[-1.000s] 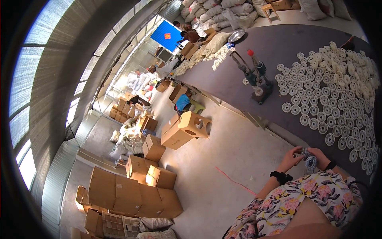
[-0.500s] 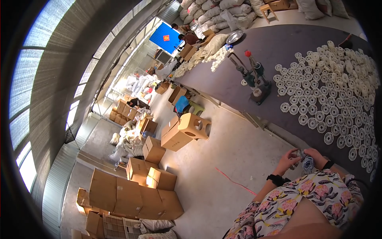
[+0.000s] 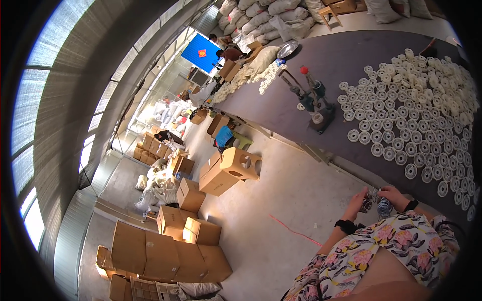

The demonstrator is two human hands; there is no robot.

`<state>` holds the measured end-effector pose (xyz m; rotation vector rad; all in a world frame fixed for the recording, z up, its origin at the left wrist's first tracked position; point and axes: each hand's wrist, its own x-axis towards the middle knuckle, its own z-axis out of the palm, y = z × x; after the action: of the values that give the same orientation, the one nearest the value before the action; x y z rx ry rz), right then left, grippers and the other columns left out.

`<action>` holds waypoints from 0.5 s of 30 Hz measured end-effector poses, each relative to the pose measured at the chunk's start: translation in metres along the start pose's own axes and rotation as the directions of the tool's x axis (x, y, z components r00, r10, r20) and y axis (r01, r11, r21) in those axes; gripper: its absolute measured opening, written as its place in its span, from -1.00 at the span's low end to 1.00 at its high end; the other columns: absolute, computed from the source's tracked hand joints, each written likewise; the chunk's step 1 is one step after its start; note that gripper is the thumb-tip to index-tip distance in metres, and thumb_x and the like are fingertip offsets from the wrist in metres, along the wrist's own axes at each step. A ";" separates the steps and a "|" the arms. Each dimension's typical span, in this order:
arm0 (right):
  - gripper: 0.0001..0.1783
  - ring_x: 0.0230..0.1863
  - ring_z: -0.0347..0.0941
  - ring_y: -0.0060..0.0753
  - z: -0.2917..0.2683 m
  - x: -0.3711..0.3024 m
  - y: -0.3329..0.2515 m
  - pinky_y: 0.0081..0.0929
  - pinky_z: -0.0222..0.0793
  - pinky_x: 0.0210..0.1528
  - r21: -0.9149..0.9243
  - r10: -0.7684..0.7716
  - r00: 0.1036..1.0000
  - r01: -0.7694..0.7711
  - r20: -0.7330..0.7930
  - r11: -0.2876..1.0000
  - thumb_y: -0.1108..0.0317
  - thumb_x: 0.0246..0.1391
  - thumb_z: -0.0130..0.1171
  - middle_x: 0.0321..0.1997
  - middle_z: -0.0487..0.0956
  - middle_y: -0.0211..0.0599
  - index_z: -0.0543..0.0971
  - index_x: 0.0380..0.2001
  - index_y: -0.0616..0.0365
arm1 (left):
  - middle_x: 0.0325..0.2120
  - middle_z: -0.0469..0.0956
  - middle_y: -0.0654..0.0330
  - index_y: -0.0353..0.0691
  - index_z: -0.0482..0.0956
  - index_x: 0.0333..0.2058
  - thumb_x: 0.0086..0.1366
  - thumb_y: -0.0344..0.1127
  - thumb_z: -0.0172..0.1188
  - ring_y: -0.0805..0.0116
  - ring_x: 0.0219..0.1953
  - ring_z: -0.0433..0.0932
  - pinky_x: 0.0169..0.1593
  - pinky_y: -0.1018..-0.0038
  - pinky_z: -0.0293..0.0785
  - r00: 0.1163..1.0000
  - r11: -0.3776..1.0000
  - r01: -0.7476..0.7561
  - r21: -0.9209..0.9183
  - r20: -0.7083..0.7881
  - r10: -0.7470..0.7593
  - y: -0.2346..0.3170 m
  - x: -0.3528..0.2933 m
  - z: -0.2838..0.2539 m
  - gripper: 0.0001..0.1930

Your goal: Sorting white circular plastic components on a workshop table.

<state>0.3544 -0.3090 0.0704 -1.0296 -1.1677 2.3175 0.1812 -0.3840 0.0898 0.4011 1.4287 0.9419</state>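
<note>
Grey coils (image 3: 384, 208) grasped by left hand (image 3: 357, 201) and right hand (image 3: 396, 197) might spill onto floor (image 3: 286, 193) if either grip slackens

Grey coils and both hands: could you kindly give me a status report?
Left hand and right hand close together, gripping grey coils. Coils held off the table. White discs and press on table, apart from both hands.

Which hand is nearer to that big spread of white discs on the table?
Right: the right hand sits just lower left of the nearest white discs in the picture; the left hand is farther off to the left.
</note>
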 end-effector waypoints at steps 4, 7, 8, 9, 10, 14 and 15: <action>-0.63 -0.46 0.40 -0.56 -0.001 -0.008 -0.005 -0.61 0.29 -0.44 0.005 0.022 1.000 -0.021 -0.013 1.000 0.27 -0.09 0.10 -0.46 0.47 -0.30 0.42 -0.28 0.38 | -0.54 0.46 0.30 -0.30 0.46 -0.26 0.16 -0.06 0.04 0.59 -0.55 0.38 -0.47 0.68 0.26 1.000 0.999 -0.021 0.033 0.013 0.020 -0.001 -0.001 0.004 -0.62; -0.62 -0.43 0.39 -0.56 0.000 -0.013 -0.012 -0.62 0.28 -0.41 0.035 -0.010 1.000 0.009 0.025 0.999 0.26 -0.09 0.09 -0.45 0.48 -0.29 0.43 -0.28 0.39 | -0.46 0.46 0.28 -0.26 0.42 -0.17 0.14 -0.09 0.06 0.59 -0.48 0.39 -0.43 0.68 0.27 0.974 0.973 -0.229 0.018 0.006 0.229 -0.012 0.004 0.004 -0.62; -0.62 -0.43 0.39 -0.56 -0.004 -0.011 -0.007 -0.62 0.28 -0.41 0.039 -0.012 1.000 0.012 0.018 0.999 0.26 -0.09 0.09 -0.45 0.48 -0.29 0.43 -0.28 0.39 | -0.42 0.46 0.28 -0.23 0.40 -0.13 0.14 -0.11 0.07 0.59 -0.45 0.38 -0.41 0.68 0.28 0.961 0.960 -0.273 0.057 0.049 0.271 -0.010 0.000 0.005 -0.61; -0.62 -0.43 0.39 -0.56 -0.009 -0.004 0.001 -0.63 0.28 -0.40 0.028 -0.023 0.999 0.022 0.037 0.999 0.25 -0.09 0.09 -0.45 0.48 -0.29 0.43 -0.28 0.38 | -0.39 0.45 0.27 -0.21 0.37 -0.09 0.14 -0.13 0.08 0.59 -0.41 0.38 -0.39 0.68 0.28 0.946 0.943 -0.319 0.095 0.094 0.310 -0.008 -0.004 0.007 -0.60; -0.62 -0.42 0.39 -0.56 -0.013 0.000 0.006 -0.64 0.28 -0.38 0.017 -0.034 0.998 0.033 0.054 0.999 0.24 -0.09 0.08 -0.44 0.48 -0.29 0.43 -0.29 0.38 | -0.39 0.45 0.27 -0.21 0.37 -0.09 0.14 -0.13 0.08 0.59 -0.41 0.38 -0.39 0.68 0.28 0.946 0.943 -0.316 0.099 0.104 0.306 -0.006 -0.008 0.010 -0.60; -0.63 -0.40 0.39 -0.55 -0.009 -0.001 0.003 -0.66 0.27 -0.36 -0.011 -0.013 1.000 0.013 0.026 1.000 0.24 -0.09 0.08 -0.43 0.48 -0.29 0.44 -0.30 0.37 | -0.37 0.45 0.28 -0.20 0.37 -0.07 0.14 -0.18 0.07 0.60 -0.40 0.38 -0.37 0.69 0.29 0.906 0.877 -0.422 0.227 0.145 0.398 -0.008 -0.012 0.015 -0.61; -0.62 -0.40 0.39 -0.55 -0.007 -0.001 0.004 -0.65 0.27 -0.36 -0.001 -0.034 0.999 0.035 0.014 0.999 0.24 -0.09 0.09 -0.40 0.48 -0.29 0.44 -0.28 0.36 | -0.38 0.45 0.29 -0.21 0.37 -0.08 0.15 -0.19 0.06 0.60 -0.40 0.39 -0.36 0.69 0.29 0.901 0.873 -0.433 0.224 0.129 0.414 -0.010 -0.011 0.013 -0.63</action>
<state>0.3605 -0.3079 0.0644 -0.9870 -1.1832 2.3016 0.1980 -0.3943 0.0915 0.9611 1.4172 1.0845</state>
